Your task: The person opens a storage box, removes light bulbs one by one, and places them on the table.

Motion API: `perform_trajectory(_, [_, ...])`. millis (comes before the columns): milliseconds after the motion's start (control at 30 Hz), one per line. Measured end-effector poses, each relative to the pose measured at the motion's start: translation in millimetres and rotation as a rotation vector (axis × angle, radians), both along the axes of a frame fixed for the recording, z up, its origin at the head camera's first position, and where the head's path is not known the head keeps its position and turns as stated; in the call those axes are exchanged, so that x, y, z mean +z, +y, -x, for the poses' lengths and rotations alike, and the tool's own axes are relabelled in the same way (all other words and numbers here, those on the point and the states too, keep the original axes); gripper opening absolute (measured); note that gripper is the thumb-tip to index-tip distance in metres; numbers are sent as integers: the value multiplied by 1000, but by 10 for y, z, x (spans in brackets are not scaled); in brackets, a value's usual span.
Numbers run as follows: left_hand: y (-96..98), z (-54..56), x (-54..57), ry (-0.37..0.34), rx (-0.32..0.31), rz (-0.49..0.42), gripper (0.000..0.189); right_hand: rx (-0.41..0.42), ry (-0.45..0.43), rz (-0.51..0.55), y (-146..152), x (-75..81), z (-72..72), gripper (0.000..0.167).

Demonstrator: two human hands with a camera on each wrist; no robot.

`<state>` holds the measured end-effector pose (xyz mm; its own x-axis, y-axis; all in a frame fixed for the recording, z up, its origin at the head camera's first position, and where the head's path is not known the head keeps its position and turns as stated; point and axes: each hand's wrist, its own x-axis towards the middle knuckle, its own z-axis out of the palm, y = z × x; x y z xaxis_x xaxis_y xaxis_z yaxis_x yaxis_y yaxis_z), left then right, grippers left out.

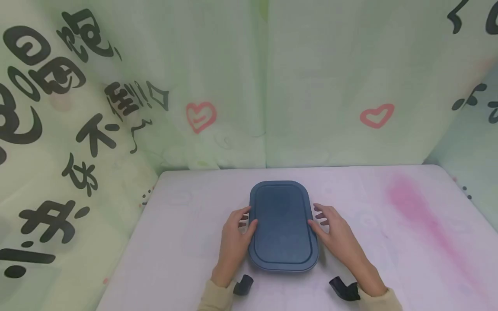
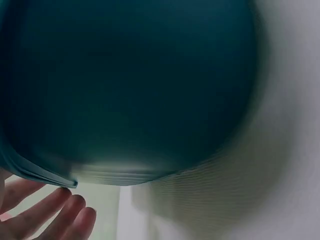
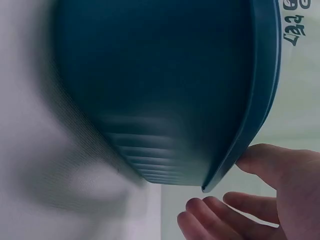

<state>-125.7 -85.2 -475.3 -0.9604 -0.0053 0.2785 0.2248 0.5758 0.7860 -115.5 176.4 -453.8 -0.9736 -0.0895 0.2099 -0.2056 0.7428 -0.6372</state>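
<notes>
A dark blue rectangular lidded box (image 1: 283, 224) rests on the table, its long side pointing away from me. The lid has a raised border, and ridges mark the box's end in the right wrist view. My left hand (image 1: 234, 237) is at the box's left side, thumb over the lid's edge and fingers spread loosely along the rim. On the opposite side, my right hand (image 1: 337, 235) has its thumb at the lid's right edge, while its other fingers stay off the wall, slightly bent. In the right wrist view, the right thumb (image 3: 262, 161) meets the lid's rim.
The table (image 1: 186, 242) has a pale cover with a pink streak on the right. Pale green curtains (image 1: 319, 77) with dark lettering and red hearts hang behind and at the sides. Black wrist mounts (image 1: 345, 289) show beside both sleeves.
</notes>
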Motion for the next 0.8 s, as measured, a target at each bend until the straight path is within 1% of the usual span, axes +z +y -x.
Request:
perform_trajectory(100, [-13, 8, -14, -16, -25, -79, 42, -1, -21, 27, 6, -7, 10, 53])
perform_trajectory(200, [-23, 17, -11, -40, -41, -130, 44, 3, -40, 66, 22, -20, 20, 53])
perform_trajectory(367, [-48, 53, -27, -98, -16, -163, 45, 10, -62, 135, 56, -60, 47, 51])
perform_trajectory(467, [-73, 81, -34, -146, -3, -205, 46, 13, -81, 181, 72, -93, 68, 50])
perform_trajectory(633, [-131, 129, -35, -245, -21, -288, 49, 21, -179, 307, 101, -132, 99, 54])
perform_trajectory(800, [-191, 176, -50, -351, -68, -420, 51, 14, -290, 395, 139, -157, 119, 58])
